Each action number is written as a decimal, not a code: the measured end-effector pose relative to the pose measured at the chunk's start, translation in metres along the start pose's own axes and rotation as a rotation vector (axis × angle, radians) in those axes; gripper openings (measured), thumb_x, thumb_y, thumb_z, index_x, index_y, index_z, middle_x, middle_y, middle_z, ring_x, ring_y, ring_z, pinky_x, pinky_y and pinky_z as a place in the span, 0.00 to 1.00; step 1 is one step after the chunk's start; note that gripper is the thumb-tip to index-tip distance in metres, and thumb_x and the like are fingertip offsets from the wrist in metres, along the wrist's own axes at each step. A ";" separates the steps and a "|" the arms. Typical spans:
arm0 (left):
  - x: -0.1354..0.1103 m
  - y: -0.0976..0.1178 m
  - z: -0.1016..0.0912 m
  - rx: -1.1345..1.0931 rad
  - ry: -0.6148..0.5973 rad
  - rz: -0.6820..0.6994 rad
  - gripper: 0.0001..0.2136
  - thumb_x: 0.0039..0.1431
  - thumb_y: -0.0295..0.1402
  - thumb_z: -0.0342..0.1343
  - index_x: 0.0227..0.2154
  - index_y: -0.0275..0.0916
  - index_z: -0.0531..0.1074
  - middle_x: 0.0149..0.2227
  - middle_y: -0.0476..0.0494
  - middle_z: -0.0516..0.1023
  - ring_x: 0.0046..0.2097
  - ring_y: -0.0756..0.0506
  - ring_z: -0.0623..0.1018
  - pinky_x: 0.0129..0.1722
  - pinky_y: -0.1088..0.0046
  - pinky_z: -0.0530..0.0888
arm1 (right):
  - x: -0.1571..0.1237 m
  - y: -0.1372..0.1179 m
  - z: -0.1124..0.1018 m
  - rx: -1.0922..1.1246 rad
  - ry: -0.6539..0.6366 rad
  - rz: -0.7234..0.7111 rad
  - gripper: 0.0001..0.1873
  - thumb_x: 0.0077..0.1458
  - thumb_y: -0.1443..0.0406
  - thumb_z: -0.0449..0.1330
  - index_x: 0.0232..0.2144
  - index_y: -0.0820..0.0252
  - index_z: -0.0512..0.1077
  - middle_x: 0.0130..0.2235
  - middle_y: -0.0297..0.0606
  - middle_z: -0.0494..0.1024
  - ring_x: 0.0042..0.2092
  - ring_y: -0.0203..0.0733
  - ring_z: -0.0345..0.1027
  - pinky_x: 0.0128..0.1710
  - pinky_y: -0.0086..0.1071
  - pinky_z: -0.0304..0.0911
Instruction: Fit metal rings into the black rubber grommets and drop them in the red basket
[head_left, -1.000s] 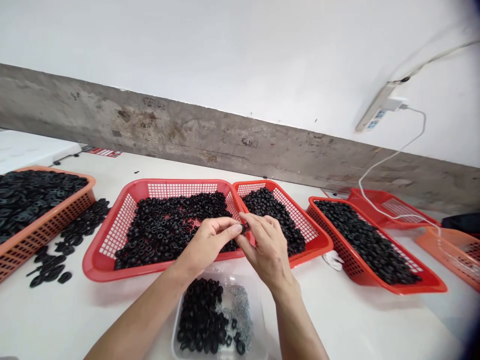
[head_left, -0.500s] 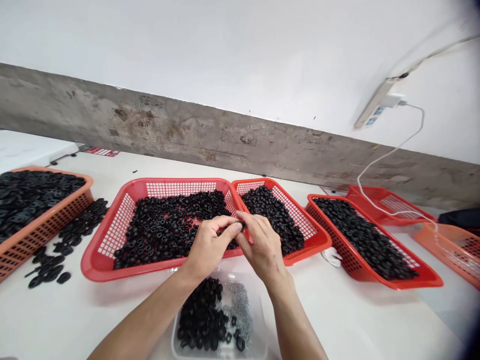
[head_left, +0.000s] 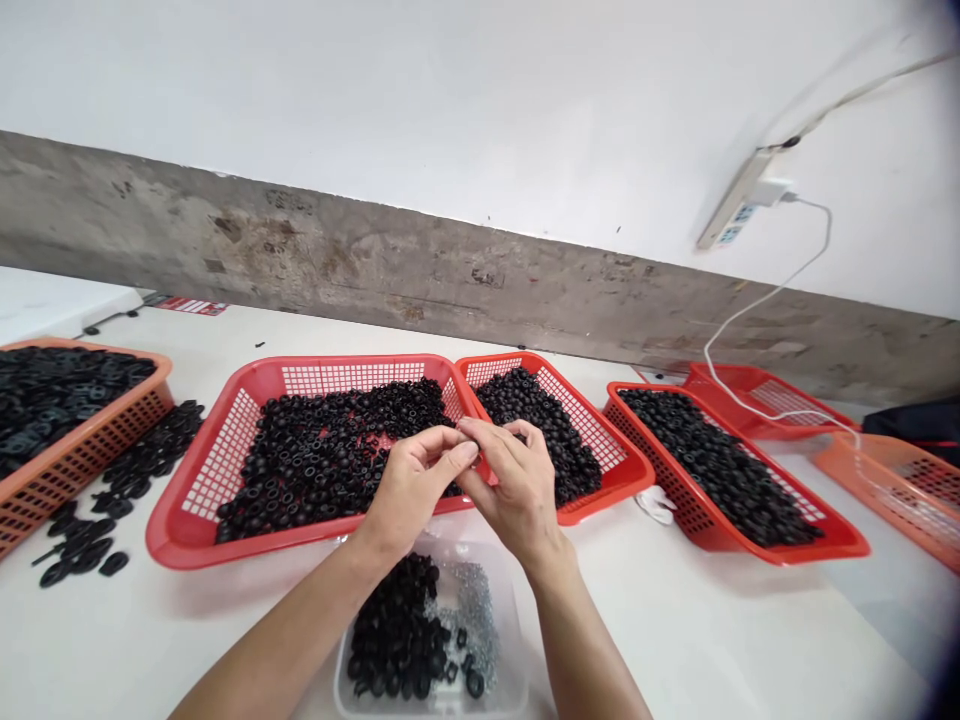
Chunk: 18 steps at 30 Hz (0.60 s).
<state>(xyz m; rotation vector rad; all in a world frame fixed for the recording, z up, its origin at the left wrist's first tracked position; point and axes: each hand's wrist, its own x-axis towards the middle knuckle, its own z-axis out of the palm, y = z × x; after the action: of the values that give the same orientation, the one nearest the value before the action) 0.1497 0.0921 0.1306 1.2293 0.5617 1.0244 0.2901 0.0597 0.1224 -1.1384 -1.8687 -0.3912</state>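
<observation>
Nearest, a clear tub [head_left: 514, 680] sits on the worktop [head_left: 712, 640] between the forearms, holding black rings [head_left: 394, 640] on its left and small metal bits [head_left: 480, 625] on its right. Both hands meet right above it, likely so that anything that slips falls into the tub.

The left hand [head_left: 409, 490] and right hand [head_left: 517, 490] are each pinched closed, fingertips touching, on 1 small dark part [head_left: 480, 450]. It is almost hidden, so I cannot tell its axis or which way it points. It hangs over the near rim of a big red basket [head_left: 214, 475].

That basket and 2 more to the right [head_left: 622, 470] [head_left: 847, 545] are full of black pieces, all within reach. An orange basket [head_left: 90, 440] stands far left, with loose pieces [head_left: 112, 500] beside it. On the wall, a power strip [head_left: 739, 205] trails a white cable [head_left: 757, 310].
</observation>
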 end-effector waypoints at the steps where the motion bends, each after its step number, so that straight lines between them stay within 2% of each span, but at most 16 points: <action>1: 0.001 0.001 0.000 -0.015 -0.001 -0.014 0.07 0.59 0.34 0.59 0.31 0.36 0.78 0.31 0.48 0.77 0.37 0.49 0.73 0.41 0.75 0.70 | 0.000 0.000 -0.002 0.018 -0.014 0.012 0.19 0.61 0.67 0.62 0.54 0.56 0.68 0.49 0.43 0.80 0.46 0.43 0.76 0.51 0.43 0.58; 5: 0.003 0.003 -0.004 -0.060 0.002 -0.073 0.08 0.57 0.35 0.60 0.29 0.35 0.79 0.28 0.49 0.75 0.32 0.51 0.70 0.36 0.76 0.68 | 0.004 0.000 -0.016 0.293 -0.142 0.193 0.23 0.61 0.64 0.63 0.58 0.50 0.68 0.55 0.40 0.77 0.54 0.45 0.72 0.55 0.42 0.62; 7: 0.004 0.004 -0.005 -0.061 -0.010 -0.081 0.08 0.57 0.35 0.61 0.29 0.35 0.79 0.27 0.49 0.75 0.32 0.51 0.69 0.36 0.76 0.67 | 0.006 0.000 -0.022 0.475 -0.168 0.302 0.19 0.63 0.64 0.60 0.56 0.48 0.71 0.55 0.38 0.76 0.56 0.43 0.70 0.55 0.40 0.65; 9: 0.003 0.004 -0.006 -0.058 -0.027 -0.087 0.08 0.56 0.36 0.62 0.28 0.35 0.80 0.27 0.49 0.75 0.32 0.51 0.69 0.36 0.76 0.66 | 0.008 0.000 -0.025 0.590 -0.137 0.370 0.13 0.65 0.65 0.57 0.49 0.47 0.76 0.52 0.36 0.78 0.55 0.42 0.71 0.54 0.38 0.66; 12: 0.003 0.004 -0.004 -0.064 -0.042 -0.108 0.09 0.55 0.38 0.64 0.30 0.36 0.81 0.27 0.49 0.75 0.33 0.51 0.69 0.37 0.76 0.66 | 0.009 -0.002 -0.023 0.650 -0.081 0.446 0.10 0.64 0.65 0.58 0.40 0.50 0.79 0.47 0.36 0.80 0.50 0.41 0.73 0.52 0.36 0.68; 15: 0.003 0.003 -0.003 -0.076 -0.039 -0.122 0.10 0.54 0.39 0.65 0.32 0.37 0.82 0.27 0.49 0.76 0.34 0.50 0.70 0.37 0.76 0.66 | 0.008 -0.005 -0.017 0.672 -0.022 0.504 0.09 0.64 0.66 0.58 0.38 0.51 0.79 0.45 0.36 0.80 0.48 0.40 0.74 0.51 0.35 0.69; 18: 0.005 0.003 -0.004 -0.082 -0.025 -0.115 0.10 0.53 0.40 0.66 0.32 0.38 0.82 0.28 0.49 0.76 0.33 0.51 0.69 0.36 0.76 0.65 | 0.008 -0.007 -0.011 0.659 0.026 0.477 0.09 0.63 0.67 0.58 0.39 0.51 0.79 0.44 0.36 0.80 0.47 0.40 0.74 0.49 0.34 0.70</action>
<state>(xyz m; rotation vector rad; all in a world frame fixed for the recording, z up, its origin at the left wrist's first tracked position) 0.1477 0.0981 0.1328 1.1233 0.5598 0.9252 0.2885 0.0529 0.1365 -1.0485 -1.4609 0.4489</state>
